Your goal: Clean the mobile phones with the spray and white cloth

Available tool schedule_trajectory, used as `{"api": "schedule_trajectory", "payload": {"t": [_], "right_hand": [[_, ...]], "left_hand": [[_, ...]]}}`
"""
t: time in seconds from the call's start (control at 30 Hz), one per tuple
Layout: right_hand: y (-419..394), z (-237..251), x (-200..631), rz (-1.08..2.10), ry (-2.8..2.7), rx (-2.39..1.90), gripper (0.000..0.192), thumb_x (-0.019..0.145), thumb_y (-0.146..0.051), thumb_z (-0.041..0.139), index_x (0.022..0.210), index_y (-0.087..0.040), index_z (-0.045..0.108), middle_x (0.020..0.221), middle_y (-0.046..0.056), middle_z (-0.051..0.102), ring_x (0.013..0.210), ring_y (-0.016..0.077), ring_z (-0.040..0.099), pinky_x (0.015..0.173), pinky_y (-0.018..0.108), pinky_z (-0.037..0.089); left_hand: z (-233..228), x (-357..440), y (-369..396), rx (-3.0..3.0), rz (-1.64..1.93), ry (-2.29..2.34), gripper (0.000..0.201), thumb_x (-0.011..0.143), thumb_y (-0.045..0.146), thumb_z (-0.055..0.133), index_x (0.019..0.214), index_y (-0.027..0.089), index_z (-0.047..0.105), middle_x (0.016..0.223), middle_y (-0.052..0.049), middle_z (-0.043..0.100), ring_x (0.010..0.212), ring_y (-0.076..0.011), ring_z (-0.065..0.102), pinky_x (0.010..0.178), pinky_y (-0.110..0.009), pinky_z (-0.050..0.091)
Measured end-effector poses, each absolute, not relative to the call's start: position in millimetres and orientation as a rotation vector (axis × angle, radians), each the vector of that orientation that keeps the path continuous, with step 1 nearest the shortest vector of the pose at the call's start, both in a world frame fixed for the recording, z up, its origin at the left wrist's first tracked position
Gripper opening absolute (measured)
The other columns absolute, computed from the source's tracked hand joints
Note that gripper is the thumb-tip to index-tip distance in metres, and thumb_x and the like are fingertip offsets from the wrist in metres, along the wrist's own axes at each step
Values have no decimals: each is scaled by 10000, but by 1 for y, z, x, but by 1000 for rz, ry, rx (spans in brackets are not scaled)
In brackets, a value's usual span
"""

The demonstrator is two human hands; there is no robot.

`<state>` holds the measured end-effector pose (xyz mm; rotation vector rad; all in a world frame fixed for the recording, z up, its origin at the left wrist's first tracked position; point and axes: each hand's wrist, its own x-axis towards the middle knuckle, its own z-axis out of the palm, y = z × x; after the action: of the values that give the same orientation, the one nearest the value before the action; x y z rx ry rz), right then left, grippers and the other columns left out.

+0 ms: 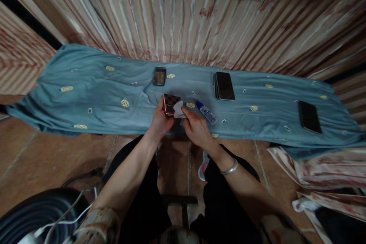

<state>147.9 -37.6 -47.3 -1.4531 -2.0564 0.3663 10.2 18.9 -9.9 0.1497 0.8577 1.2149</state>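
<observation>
We have blue-covered bench (105, 91); above its near edge, our right hand (197, 124) pinches white wipe (178, 109) between fingers, against checked device (170, 100); our left hand's (162, 119) fingers grip device's side. Work under way, we judge; amount done or left, cannot tell. Device: brown-checked, shiny coppery rim.

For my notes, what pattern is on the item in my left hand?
The item has a dark brown check pattern, best seen in the head view.
</observation>
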Motion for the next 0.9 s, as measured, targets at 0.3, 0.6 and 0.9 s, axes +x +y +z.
{"api": "schedule_trajectory", "payload": {"t": [0.3,0.6,0.9], "right_hand": [[-34,-52,155,482,-2026,-1377,604,943,-77,429,1534,-132,538,1471,156,675,1329,260,670,1151,455,548],[-31,-42,152,165,-2132,-1457,326,1029,-134,469,1218,-133,735,1149,172,784,1065,298,725,988,447,592],[-35,-33,136,-3,-2178,-1407,247,1053,-150,506,1026,-179,750,1018,117,761,958,241,670,915,356,555]], "left_hand": [[-14,7,22,164,1193,821,279,982,379,559,893,176,729,973,-110,813,1142,-293,743,1005,-409,596],[-4,14,19,141,1204,783,438,1057,257,386,731,182,668,724,-62,734,935,-221,771,952,-349,608],[-14,17,18,63,1171,800,417,1050,189,437,680,176,629,587,9,619,544,-103,591,630,-209,508]]}}
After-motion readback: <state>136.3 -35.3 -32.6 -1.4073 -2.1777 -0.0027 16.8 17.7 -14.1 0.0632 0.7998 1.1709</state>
